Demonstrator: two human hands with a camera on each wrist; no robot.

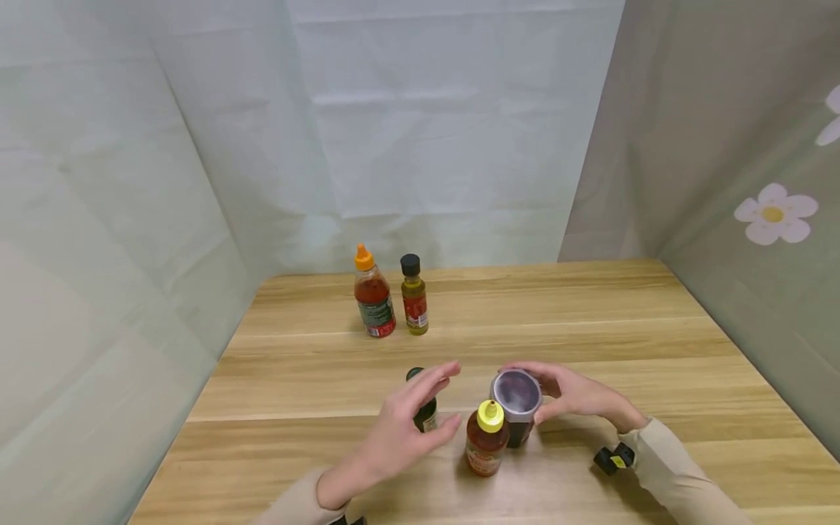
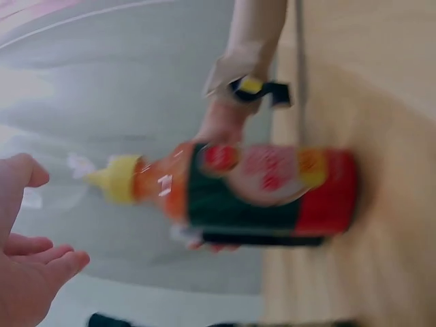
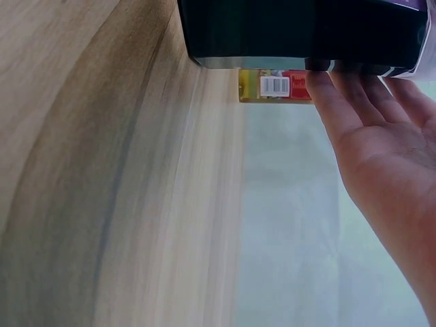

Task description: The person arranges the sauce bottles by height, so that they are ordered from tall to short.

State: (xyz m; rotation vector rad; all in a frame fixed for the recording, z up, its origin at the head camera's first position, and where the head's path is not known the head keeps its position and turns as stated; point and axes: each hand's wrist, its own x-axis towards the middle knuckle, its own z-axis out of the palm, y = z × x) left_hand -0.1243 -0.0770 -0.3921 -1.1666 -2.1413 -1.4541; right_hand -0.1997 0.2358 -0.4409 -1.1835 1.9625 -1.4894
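My right hand (image 1: 577, 394) grips a dark, angular jar (image 1: 517, 394) with a clear lid, thumb on the near side and fingers around the far side. In the right wrist view, those fingers meet the wall of the dark jar (image 3: 300, 30). Just in front of it stands a red squeeze sauce bottle (image 1: 484, 453) with a yellow nozzle cap. My left hand (image 1: 403, 430) hovers left of this bottle, thumb and fingers apart, holding nothing; the left wrist view shows a gap between it and the sauce bottle (image 2: 252, 184). Partly hidden behind the left hand is a small dark bottle (image 1: 429, 417).
Farther back on the wooden table (image 1: 558, 306) stand a red sauce bottle with an orange cap (image 1: 375, 302) and a slim black-capped bottle (image 1: 415, 302). Cloth walls (image 1: 446, 146) hang along the back and both sides.
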